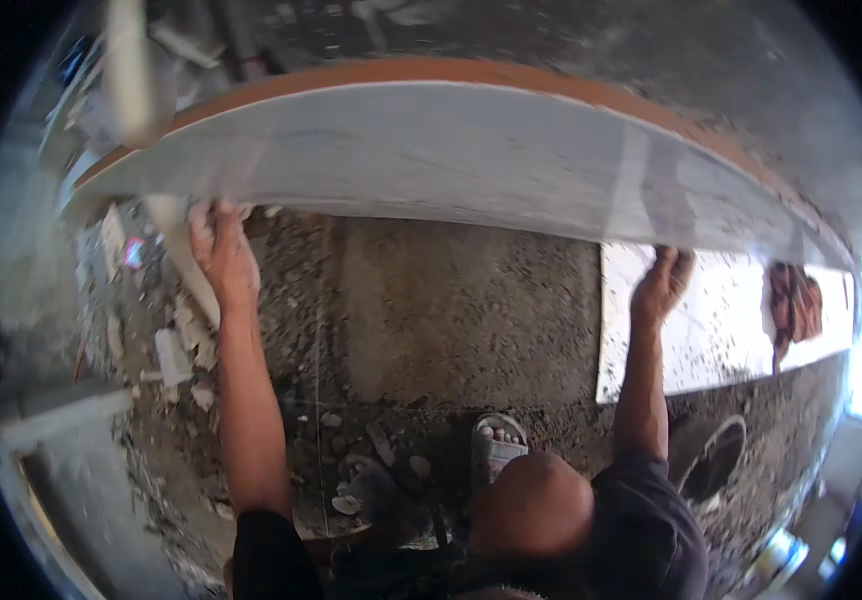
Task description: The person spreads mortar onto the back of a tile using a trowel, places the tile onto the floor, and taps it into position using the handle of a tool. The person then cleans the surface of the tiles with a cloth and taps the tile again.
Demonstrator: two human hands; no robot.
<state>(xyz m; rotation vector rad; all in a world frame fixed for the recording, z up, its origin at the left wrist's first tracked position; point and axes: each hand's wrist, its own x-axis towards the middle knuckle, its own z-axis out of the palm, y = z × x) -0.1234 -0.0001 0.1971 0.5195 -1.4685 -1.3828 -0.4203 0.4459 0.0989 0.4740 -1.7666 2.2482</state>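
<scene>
A large glossy tile (pixel 431 150) with a pale, marble-like face and an orange-brown back edge stands tilted in front of me, spanning nearly the whole view. My left hand (pixel 223 255) grips its lower edge near the left end, fingertips partly hidden behind it. Toward the right end, my right hand (pixel 665 280) has its fingers curled at the same lower edge. Below the tile lies a smooth, damp-looking patch of brown mortar bed (pixel 431 310). A second white tile (pixel 621 360) lies flat beneath my right forearm, with specks of dirt on it.
A crumpled brown cloth (pixel 796 303) rests on the flat tile. Rubble and broken pieces (pixel 173 355) lie at the left beside a pale pipe (pixel 186 265). A round dark tub (pixel 716 455) sits at the lower right. My sandalled foot (pixel 499 440) is on the rough ground.
</scene>
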